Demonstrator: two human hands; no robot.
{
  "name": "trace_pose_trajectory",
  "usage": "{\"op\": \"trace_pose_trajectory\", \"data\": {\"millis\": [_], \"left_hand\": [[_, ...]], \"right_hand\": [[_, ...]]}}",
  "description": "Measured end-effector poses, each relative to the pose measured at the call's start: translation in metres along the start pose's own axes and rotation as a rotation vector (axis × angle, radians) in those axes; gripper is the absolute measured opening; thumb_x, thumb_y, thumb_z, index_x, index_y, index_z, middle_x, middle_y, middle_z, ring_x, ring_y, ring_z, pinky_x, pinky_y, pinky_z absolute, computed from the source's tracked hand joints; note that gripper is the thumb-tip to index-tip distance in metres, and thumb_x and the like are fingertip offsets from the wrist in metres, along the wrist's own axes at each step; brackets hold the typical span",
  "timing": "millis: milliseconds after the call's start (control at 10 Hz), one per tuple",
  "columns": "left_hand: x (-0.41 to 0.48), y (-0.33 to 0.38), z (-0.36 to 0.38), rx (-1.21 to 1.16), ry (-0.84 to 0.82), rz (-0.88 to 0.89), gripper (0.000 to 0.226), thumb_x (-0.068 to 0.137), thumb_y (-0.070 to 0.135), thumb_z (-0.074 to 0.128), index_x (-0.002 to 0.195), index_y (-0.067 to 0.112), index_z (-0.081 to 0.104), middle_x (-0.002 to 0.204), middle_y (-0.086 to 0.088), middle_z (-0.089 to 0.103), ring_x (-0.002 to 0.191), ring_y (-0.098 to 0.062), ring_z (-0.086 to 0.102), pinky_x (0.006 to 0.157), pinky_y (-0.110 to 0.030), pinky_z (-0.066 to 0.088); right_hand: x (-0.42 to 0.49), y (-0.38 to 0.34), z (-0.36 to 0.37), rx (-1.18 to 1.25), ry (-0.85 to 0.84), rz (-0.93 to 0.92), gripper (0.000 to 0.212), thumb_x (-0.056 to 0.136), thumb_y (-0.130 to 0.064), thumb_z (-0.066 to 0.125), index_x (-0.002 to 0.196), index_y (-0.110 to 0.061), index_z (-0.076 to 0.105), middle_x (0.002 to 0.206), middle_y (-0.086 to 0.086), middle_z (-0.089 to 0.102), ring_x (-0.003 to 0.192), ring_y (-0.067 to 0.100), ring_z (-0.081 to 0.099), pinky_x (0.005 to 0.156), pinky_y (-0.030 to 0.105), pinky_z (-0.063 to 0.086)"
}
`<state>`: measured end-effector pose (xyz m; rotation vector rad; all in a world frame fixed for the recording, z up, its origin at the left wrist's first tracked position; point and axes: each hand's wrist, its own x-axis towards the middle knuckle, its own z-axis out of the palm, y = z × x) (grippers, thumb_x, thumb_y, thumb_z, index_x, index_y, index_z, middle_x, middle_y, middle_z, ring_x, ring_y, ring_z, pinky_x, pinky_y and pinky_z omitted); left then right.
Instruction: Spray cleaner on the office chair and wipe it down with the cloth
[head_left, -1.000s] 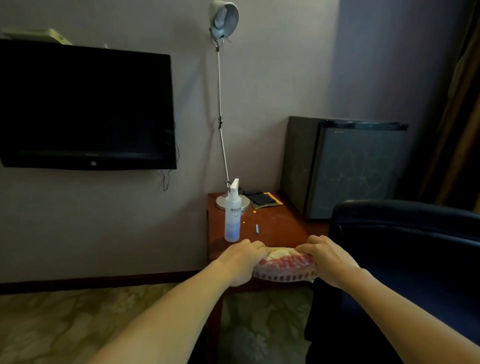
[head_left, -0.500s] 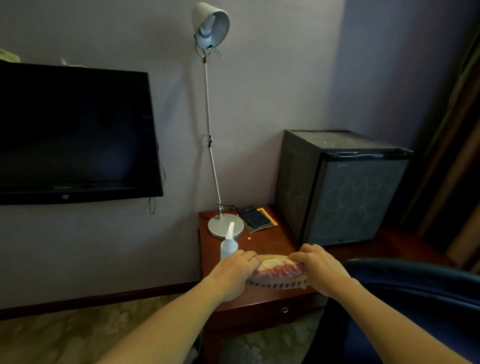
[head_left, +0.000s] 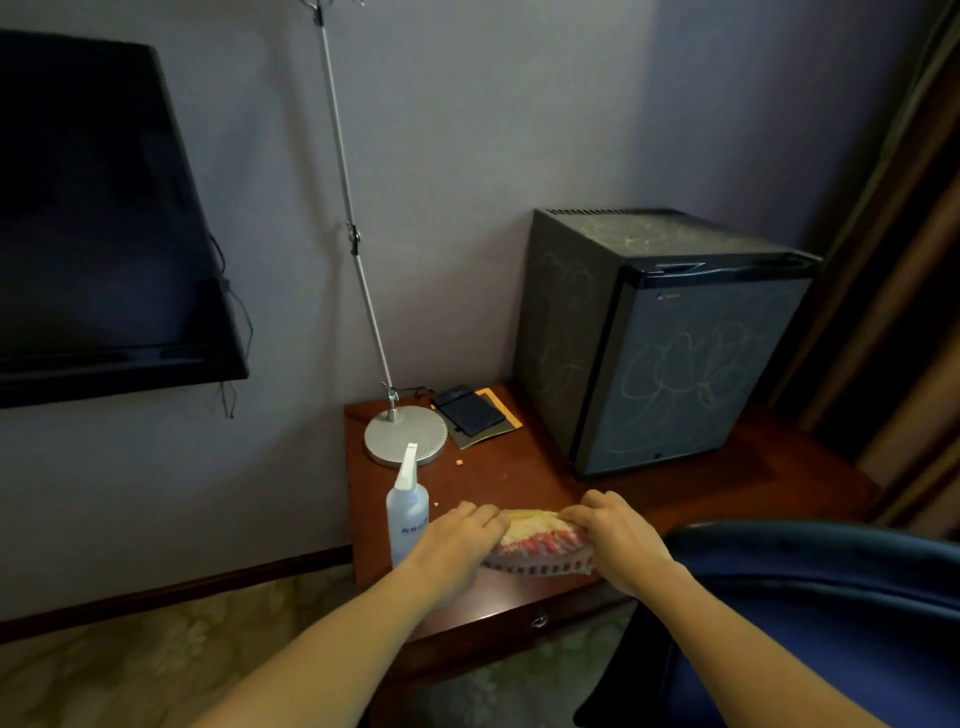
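Observation:
A folded cloth (head_left: 537, 545), yellow and red with a pale patterned edge, lies on the wooden desk (head_left: 675, 499) near its front edge. My left hand (head_left: 457, 540) grips the cloth's left end and my right hand (head_left: 618, 530) grips its right end, fingers curled over the top. A translucent spray bottle (head_left: 407, 506) with a white nozzle stands upright just left of my left hand. The dark blue office chair (head_left: 810, 587) shows its curved back at the lower right, close to my right forearm.
A lamp base (head_left: 405, 435) and its thin pole stand at the desk's back left, beside a dark wallet on papers (head_left: 475, 415). A grey mini fridge (head_left: 660, 338) fills the desk's back right. A wall television (head_left: 98, 223) hangs left. Curtains (head_left: 904, 260) hang at right.
The view has tilted down and drawn closer to the desk. Both hands keep their hold on the cloth, which has come to lie on the desk surface beside the bottle.

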<state>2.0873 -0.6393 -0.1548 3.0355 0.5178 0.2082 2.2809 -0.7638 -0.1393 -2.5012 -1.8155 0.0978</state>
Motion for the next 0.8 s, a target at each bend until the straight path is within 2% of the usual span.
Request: {"op": "trace_pose_trajectory", "data": {"millis": [100, 200, 300, 400, 500, 600, 700, 800], "left_hand": [[0.034, -0.014, 0.028, 0.001, -0.084, -0.033, 0.062, 0.088, 0.002, 0.056, 0.145, 0.013, 0.032, 0.147, -0.007, 0.035, 0.130, -0.026, 0.037, 0.110, -0.034, 0.033], [0.075, -0.030, 0.051, 0.069, -0.080, -0.001, 0.068, 0.068, 0.014, 0.078, 0.131, 0.011, 0.053, 0.132, -0.009, 0.053, 0.116, -0.027, 0.053, 0.101, -0.030, 0.040], [0.117, -0.046, 0.082, 0.161, -0.122, -0.071, 0.070, 0.028, 0.021, 0.088, 0.096, 0.013, 0.073, 0.099, -0.005, 0.070, 0.088, -0.026, 0.067, 0.076, -0.025, 0.053], [0.145, -0.059, 0.119, 0.107, -0.112, -0.109, 0.045, 0.048, 0.009, 0.076, 0.093, 0.014, 0.073, 0.098, -0.008, 0.069, 0.091, -0.031, 0.067, 0.072, -0.030, 0.054], [0.150, -0.068, 0.150, -0.002, -0.363, -0.182, 0.046, 0.078, -0.002, 0.046, 0.122, 0.008, 0.056, 0.130, -0.018, 0.052, 0.125, -0.041, 0.045, 0.099, -0.042, 0.041], [0.146, -0.072, 0.173, 0.054, -0.499, -0.167, 0.052, 0.084, 0.001, 0.049, 0.134, 0.009, 0.040, 0.146, -0.015, 0.032, 0.137, -0.038, 0.024, 0.108, -0.044, 0.024], [0.154, -0.078, 0.174, 0.026, -0.496, -0.159, 0.051, 0.080, 0.007, 0.056, 0.130, 0.012, 0.044, 0.138, -0.012, 0.041, 0.130, -0.036, 0.033, 0.105, -0.041, 0.029], [0.176, -0.076, 0.155, -0.005, -0.438, -0.133, 0.042, 0.082, 0.015, 0.059, 0.123, 0.014, 0.051, 0.127, -0.009, 0.051, 0.117, -0.029, 0.045, 0.098, -0.038, 0.036]], "right_hand": [[0.037, 0.022, 0.019, 0.007, -0.025, 0.006, 0.050, 0.088, -0.018, 0.060, 0.134, -0.033, 0.047, 0.118, -0.007, 0.043, 0.112, 0.016, 0.039, 0.081, 0.029, 0.044], [0.079, 0.047, 0.038, 0.002, -0.035, 0.016, 0.050, 0.089, -0.013, 0.055, 0.135, -0.030, 0.047, 0.120, -0.005, 0.043, 0.112, 0.017, 0.038, 0.083, 0.030, 0.046], [0.114, 0.065, 0.062, 0.007, -0.051, 0.044, 0.055, 0.087, -0.006, 0.056, 0.136, -0.028, 0.044, 0.124, -0.002, 0.042, 0.114, 0.019, 0.038, 0.081, 0.028, 0.044], [0.139, 0.075, 0.097, 0.038, -0.086, 0.093, 0.054, 0.086, -0.009, 0.058, 0.134, -0.029, 0.044, 0.125, -0.002, 0.040, 0.113, 0.019, 0.038, 0.073, 0.026, 0.040], [0.150, 0.079, 0.137, 0.102, -0.201, 0.141, 0.044, 0.088, -0.011, 0.056, 0.128, -0.028, 0.049, 0.122, 0.000, 0.040, 0.112, 0.021, 0.040, 0.081, 0.030, 0.042], [0.151, 0.086, 0.163, 0.120, -0.293, 0.107, 0.033, 0.088, -0.021, 0.058, 0.120, -0.028, 0.052, 0.121, -0.001, 0.040, 0.110, 0.020, 0.042, 0.087, 0.029, 0.043], [0.155, 0.088, 0.157, 0.115, -0.349, 0.144, 0.034, 0.089, -0.029, 0.058, 0.122, -0.027, 0.052, 0.123, -0.002, 0.041, 0.111, 0.021, 0.043, 0.089, 0.031, 0.044], [0.164, 0.089, 0.132, 0.091, -0.330, 0.160, 0.040, 0.092, -0.028, 0.052, 0.132, -0.024, 0.047, 0.131, 0.000, 0.040, 0.117, 0.021, 0.041, 0.096, 0.030, 0.041]]}}
